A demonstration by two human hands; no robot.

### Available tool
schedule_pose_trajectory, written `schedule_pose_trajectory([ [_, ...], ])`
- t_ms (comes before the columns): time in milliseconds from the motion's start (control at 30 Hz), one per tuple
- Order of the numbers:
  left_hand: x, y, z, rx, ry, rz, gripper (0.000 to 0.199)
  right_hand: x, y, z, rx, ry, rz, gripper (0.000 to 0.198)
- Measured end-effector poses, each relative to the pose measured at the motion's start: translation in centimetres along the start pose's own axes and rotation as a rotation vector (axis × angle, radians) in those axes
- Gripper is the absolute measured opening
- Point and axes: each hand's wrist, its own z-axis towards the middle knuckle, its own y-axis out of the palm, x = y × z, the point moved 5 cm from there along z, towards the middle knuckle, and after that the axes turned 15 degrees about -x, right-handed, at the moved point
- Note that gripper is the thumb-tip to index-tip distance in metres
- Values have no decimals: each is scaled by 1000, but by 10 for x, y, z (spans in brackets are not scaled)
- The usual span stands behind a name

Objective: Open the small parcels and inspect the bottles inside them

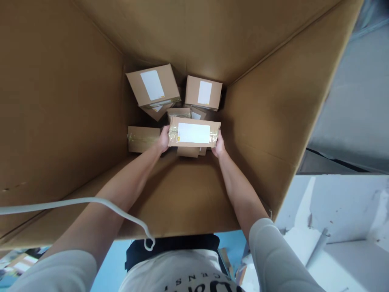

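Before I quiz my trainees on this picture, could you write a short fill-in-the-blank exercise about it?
1. The label on the held box is coloured ____.
2. The left hand and ____ hand grip that box.
3. In view, the pale cord crosses the ____ arm.
Missing words: white; right; left.

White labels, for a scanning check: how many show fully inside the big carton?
3: on the held box, upper-left box and upper-right box. Other labels are partly covered; more may be hidden.
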Motion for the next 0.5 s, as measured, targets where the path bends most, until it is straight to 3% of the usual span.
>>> schedule_pose_trajectory([
  [233,40,56,-78,-108,-32,80,53,-33,49,-74,-52,-79,1,55],
  [500,93,137,-226,-131,119,218,56,-84,130,-221,-87,-177,-16,52],
])
